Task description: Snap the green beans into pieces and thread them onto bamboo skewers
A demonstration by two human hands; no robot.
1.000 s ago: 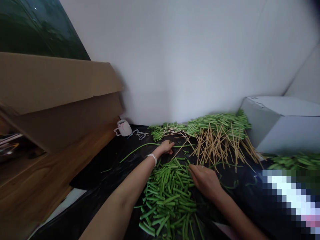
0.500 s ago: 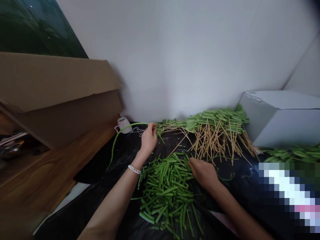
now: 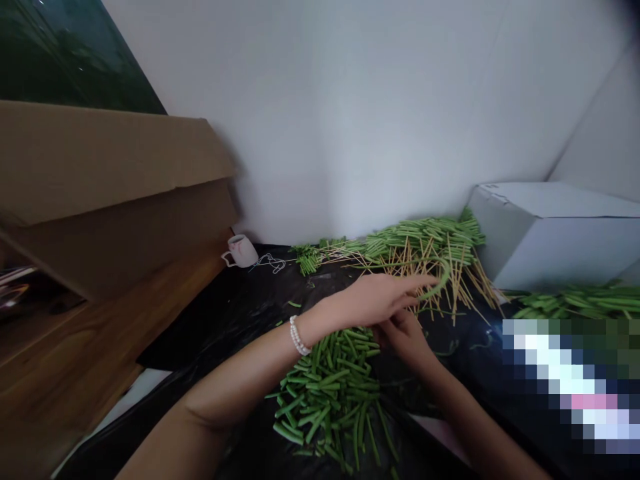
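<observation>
Black sheet (image 3: 240, 303) under cut green stalks (image 3: 330, 387), wooden floor (image 3: 150, 310), pale wall (image 3: 320, 120)

The left hand (image 3: 373, 298) crosses over the right hand (image 3: 404, 330), so I can't make out what the right one grips. A stretch of the long green bean (image 3: 447, 272) is perhaps hidden there too. The left forearm (image 3: 250, 370) covers the far side of the cut beans (image 3: 330, 393). Toward the black sheet's (image 3: 210, 320) right edge, a blocky blur (image 3: 560, 367) masks whatever lies beneath; the white box (image 3: 590, 253) runs out of view.
</observation>
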